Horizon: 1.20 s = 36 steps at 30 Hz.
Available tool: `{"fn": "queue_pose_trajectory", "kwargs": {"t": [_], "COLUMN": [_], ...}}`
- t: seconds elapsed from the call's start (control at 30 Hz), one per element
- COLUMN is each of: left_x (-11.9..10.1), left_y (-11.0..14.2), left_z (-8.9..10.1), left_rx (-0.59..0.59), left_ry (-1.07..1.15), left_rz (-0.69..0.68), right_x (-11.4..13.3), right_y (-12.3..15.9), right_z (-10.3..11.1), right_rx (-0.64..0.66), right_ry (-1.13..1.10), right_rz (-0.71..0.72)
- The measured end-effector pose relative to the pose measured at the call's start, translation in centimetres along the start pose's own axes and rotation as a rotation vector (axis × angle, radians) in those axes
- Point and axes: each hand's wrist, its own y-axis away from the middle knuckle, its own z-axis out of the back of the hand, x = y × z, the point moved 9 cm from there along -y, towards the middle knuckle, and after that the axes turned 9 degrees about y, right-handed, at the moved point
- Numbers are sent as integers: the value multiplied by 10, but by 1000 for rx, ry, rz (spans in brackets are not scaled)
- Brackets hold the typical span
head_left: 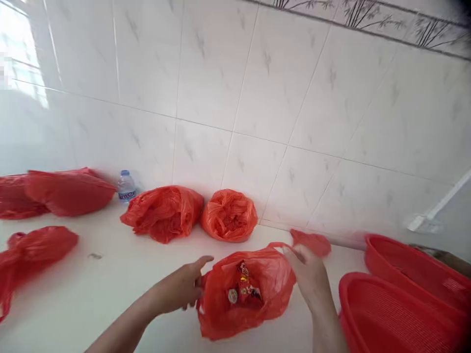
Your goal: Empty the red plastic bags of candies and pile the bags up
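Note:
A red plastic bag [250, 321] lies spread on the white table with its mouth facing up. Inside it are a small red packet [243, 280], a round pale item [232, 296] and a dark-patterned wrapped piece [255, 293]. My right hand [307, 274] is closed on the bag's upper right edge, by its handle. At the left rim, my left hand [182, 289] has its thumb stretched out and apart from its loosely bent fingers. Those fingertips are at the bag's edge; whether they touch it is hard to see.
Two bunched red bags, one wide [165, 211] and one round [230, 215], stand by the tiled wall. More red bags [69, 191] lie at left near a water bottle [126, 187]. Red plastic baskets [390, 314] stand at right. A flat red bag piece [312, 242] lies behind my right hand.

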Motion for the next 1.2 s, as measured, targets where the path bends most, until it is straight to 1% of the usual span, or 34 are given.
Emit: {"fn": "queue_pose_trajectory", "kwargs": {"t": [0.07,0.1,0.13,0.17,0.23,0.27,0.33,0.4,0.47,0.53,0.6,0.67,0.73,0.8,0.87,0.93,1.0,1.07,1.13,1.2], "left_x": [-41,-57,-71,-82,-93,-96,-100,-104,-107,-112,-118,-129,-145,-162,-175,-186,-195,-201,-203,-201], "left_y": [2,5,10,15,23,25,27,27,26,25,26,31,41,51,57,60,63,65,64,64], "left_z": [25,37,48,59,73,76,77,73,67,62,58,55,52,46,36,25,14,2,-13,-24], "left_rx": [-189,-270,-342,-411,-506,-532,-548,-536,-520,-516,-513,-519,-559,-622,-657,-649,-594,-489,-347,-252], "left_ry": [126,203,290,402,629,719,833,852,789,680,571,456,264,1,-234,-353,-352,-254,-130,-36], "left_rz": [-213,-300,-373,-440,-502,-510,-515,-532,-550,-560,-576,-636,-729,-816,-873,-934,-996,-1029,-1013,-985], "right_x": [-7,-11,-16,-21,-31,-33,-33,-27,-18,-8,3,16,30,42,50,56,65,79,93,101], "right_y": [1,2,3,5,10,11,11,11,11,13,16,20,26,32,40,48,56,65,73,77], "right_z": [12,19,25,32,41,42,41,38,33,26,20,15,10,4,0,-3,-9,-18,-29,-36], "right_rx": [-99,-154,-213,-298,-421,-445,-431,-384,-311,-222,-161,-95,-11,69,112,140,204,320,461,541], "right_ry": [-73,-141,-230,-357,-643,-766,-933,-1032,-1108,-1172,-1235,-1292,-1325,-1312,-1235,-1075,-888,-757,-692,-659], "right_rz": [-55,-81,-106,-135,-172,-182,-187,-179,-172,-171,-165,-143,-116,-99,-90,-96,-87,-35,53,119]}}
